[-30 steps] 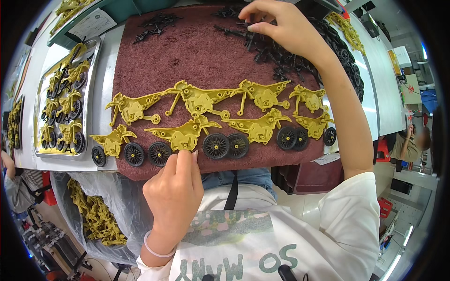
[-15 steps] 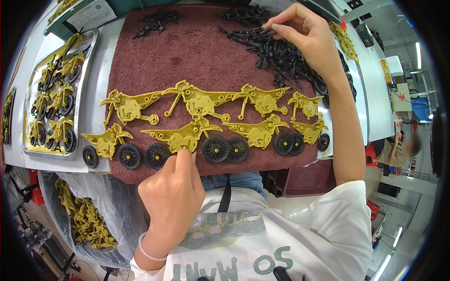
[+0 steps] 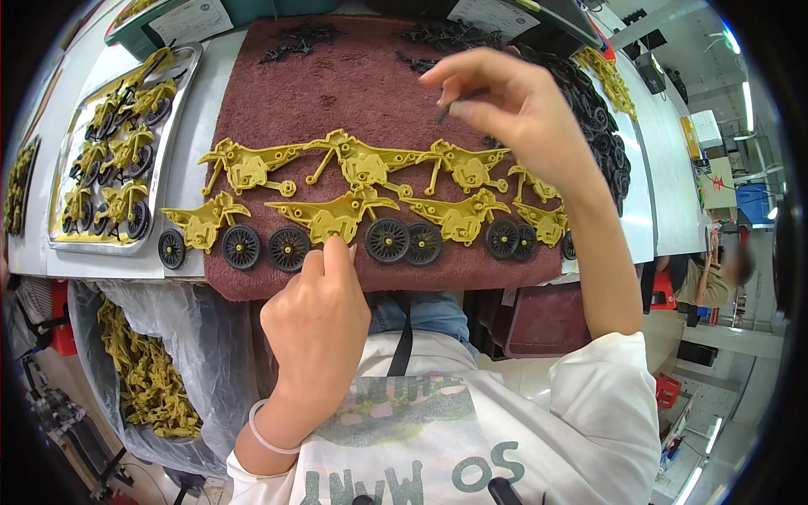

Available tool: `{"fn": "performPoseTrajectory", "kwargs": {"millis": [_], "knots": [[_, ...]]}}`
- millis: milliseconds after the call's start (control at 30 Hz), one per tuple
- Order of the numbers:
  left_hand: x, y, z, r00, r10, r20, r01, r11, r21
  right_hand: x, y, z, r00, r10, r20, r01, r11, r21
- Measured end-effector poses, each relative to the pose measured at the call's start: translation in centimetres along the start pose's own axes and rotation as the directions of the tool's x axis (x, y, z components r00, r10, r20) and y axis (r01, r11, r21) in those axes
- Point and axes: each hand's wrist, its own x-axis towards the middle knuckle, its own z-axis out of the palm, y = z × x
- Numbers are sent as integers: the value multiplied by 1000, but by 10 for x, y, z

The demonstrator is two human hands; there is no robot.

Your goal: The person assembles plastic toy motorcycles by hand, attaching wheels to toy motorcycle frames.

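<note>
Two rows of yellow plastic toy motorbike body halves [image 3: 362, 160] lie on a dark red towel [image 3: 337, 93]. Spoked black wheels [image 3: 388, 241] are set along the nearer row. My left hand [image 3: 318, 316] is closed, its fingertips pinched at the lower edge of a front-row body half [image 3: 326, 217], between two wheels. My right hand [image 3: 513, 105] is raised over the towel's right side, pinching a small dark plastic part [image 3: 450, 109] between thumb and fingers. Part of the back row and most of the pile of black parts are hidden behind that hand and forearm.
A metal tray [image 3: 160, 202] of assembled yellow-and-black toy motorbikes stands at left. Below it, a plastic-lined bin [image 3: 210, 353] holds more yellow pieces. Black wheels [image 3: 602, 135] are heaped at right. Small black parts [image 3: 299, 38] lie at the towel's far edge.
My right hand has come away from the black parts pile, nearer and to the left, carrying a small dark part. My left hand stays at the same body half. The whole view has shifted slightly.
</note>
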Motion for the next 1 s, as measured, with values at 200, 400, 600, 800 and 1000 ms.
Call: {"fn": "performPoseTrajectory", "kwargs": {"millis": [200, 400, 600, 800, 1000], "knots": [[-4, -6, -4, 999, -3, -34, -1, 993, -118, -6, -14, 24, 998, -63, 22, 66, 971, -229], [-3, -15, -5, 999, 29, 20, -25, 985, -173, 8, -24, 46, 940, 190, 282, -239, 959, 152], [-5, -21, -6, 999, 38, -12, -39, 969, -243, 11, -25, 59, 942, 231, 244, -229, 973, -36], [-9, -26, -1, 999, 44, -22, -49, 952, -304, 3, -27, 64, 957, 165, 240, -99, 959, -266], [-19, -33, -3, 999, 47, -10, -47, 925, -376, -16, -34, 75, 991, -33, 133, 82, 917, -391]]}}
